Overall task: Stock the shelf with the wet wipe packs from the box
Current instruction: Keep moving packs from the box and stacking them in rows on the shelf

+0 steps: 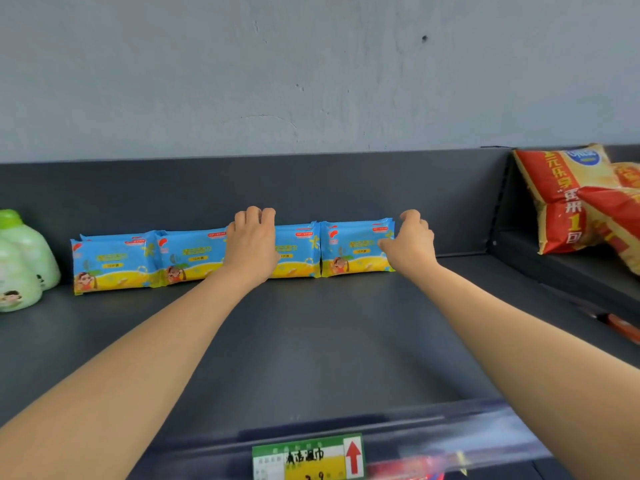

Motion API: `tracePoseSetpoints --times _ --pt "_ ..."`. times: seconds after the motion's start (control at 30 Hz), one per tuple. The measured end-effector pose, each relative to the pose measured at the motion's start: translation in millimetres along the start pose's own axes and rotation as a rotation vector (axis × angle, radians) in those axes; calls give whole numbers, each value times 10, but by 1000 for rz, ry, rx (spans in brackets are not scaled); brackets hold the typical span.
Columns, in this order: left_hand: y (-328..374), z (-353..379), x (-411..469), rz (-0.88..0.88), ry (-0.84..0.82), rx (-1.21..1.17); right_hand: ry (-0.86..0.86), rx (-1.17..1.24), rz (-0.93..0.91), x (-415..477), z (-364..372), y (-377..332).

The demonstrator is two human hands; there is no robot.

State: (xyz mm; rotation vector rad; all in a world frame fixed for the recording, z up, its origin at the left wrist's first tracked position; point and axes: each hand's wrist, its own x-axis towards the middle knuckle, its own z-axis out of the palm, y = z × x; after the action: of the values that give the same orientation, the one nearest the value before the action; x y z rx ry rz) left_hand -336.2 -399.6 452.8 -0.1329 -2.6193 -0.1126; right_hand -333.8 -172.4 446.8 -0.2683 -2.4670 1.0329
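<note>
A dark grey shelf (311,341) runs across the view, backed by a low dark panel and a pale grey wall (311,64) above it. At the far left stand pale green bottles (24,261) with a green cap, just beside the leftmost pack. On the right, past a shelf divider, red and yellow bags (571,202) lean in a neighbouring bay, well apart from the hands. A green and yellow price tag (308,457) with a red arrow is fixed to the front rail of the shelf.

The wet wipe packs (114,265) stand upright on their long edges in a row against the back panel, blue and yellow, touching side to side; there seem to be more packs behind the front ones, though how many cannot be told.

The left hand (251,244) reaches over the middle of the row, its fingers curled over the top edges of the packs, its grip closed on them from above. The right hand (410,242) is at the right end of the row, fingers spread and bent, touching the end pack's upper right corner; its grip is open rather than clasped around the pack. Both forearms stretch across the bare front part of the shelf. No box appears in view.
</note>
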Motion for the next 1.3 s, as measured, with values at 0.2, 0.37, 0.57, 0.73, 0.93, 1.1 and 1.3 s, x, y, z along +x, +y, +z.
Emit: tracePoseSetpoints --times 0.2,0.37,0.57,0.73,0.93,1.1,1.3 --pt "483 -291 -282 87 -8 -72 -14 -22 -113 -299 -319 3" --pt "1217 -553 -715 276 -37 -239 -7 -30 -191 -759 -825 168" --pt "2229 -745 -1431 547 -94 -427 93 -139 -175 -1476 -1646 813" --pt "3089 -620 -2220 789 -221 -503 225 -263 9 -2318 -2351 1659" --pt "3965 -42 -3172 1016 -568 -368 90 -439 365 -3271 -2632 2838" --pt "4354 718 -3688 1066 -876 -272 -127 -410 663 -3789 -2474 3605" --pt "4407 1729 -4021 966 -1182 -201 -334 -303 920 -4125 -1976 4355"
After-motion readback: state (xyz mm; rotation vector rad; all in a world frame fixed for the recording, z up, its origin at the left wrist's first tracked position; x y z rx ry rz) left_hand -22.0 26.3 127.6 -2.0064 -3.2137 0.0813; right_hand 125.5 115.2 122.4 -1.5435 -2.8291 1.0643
